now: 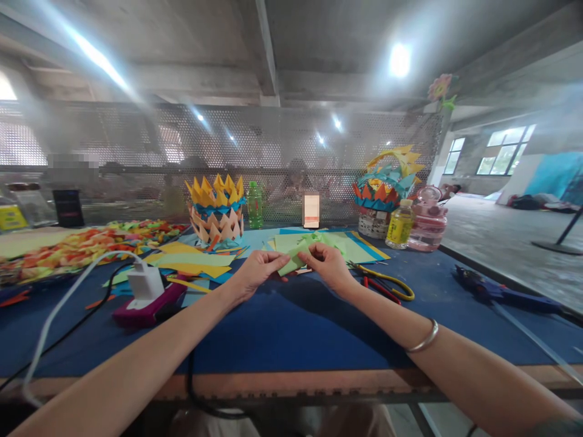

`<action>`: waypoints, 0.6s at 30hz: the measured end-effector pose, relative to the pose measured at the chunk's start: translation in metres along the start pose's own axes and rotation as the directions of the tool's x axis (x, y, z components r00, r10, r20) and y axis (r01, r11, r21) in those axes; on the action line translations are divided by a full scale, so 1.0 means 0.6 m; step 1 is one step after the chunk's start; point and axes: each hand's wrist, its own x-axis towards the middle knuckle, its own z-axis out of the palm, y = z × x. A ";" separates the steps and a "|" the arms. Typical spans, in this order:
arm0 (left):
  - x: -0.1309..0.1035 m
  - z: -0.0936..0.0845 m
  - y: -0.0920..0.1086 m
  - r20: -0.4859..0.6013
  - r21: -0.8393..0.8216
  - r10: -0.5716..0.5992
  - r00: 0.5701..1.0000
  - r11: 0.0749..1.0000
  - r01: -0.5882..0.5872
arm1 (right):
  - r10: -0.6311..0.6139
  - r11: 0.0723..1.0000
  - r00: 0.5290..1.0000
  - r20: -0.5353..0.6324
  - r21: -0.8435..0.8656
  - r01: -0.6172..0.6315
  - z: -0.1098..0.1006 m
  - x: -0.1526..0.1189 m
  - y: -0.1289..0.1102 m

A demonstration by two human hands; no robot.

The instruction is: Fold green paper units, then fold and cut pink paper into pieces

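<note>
In the head view, both hands meet over the blue table (291, 346), with the green paper (294, 261) between them, in front of the stacked sheets (364, 247). The left hand (255, 273) pinches its left end between thumb and forefinger; the right hand (331, 267) has thumb and fingertips closed on its right side. Such a thin piece could crease crookedly or tear, I judge, if the two pinches pulled unevenly, and a loose grip on either side might let it slip. The green scraps (334, 241) lie just behind the right fingers, so a careless knuckle could scatter them. The scissors (407, 291) and the red handles (381, 290) rest beside the right wrist; an outward swing of that arm might knock them. Farther right, the glue gun (505, 292) lies near the table's edge, its pale cord (531, 334) running toward the front; a snag there could drag it off. At left, the white plug (144, 282) sits in the purple power strip (152, 309), and its white cable (57, 315) loops over the front edge, where the left forearm could catch it.
</note>
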 end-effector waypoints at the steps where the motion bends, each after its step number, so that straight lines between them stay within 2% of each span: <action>1: 0.000 -0.001 -0.001 0.003 0.002 0.007 1.000 1.000 -0.007 | -0.004 1.000 1.000 -0.004 -0.004 0.004 0.000 0.000 0.000; 18: -0.004 0.003 0.005 0.008 0.081 0.028 1.000 0.996 -0.029 | -0.008 0.998 0.999 -0.040 -0.060 0.005 0.000 0.001 0.007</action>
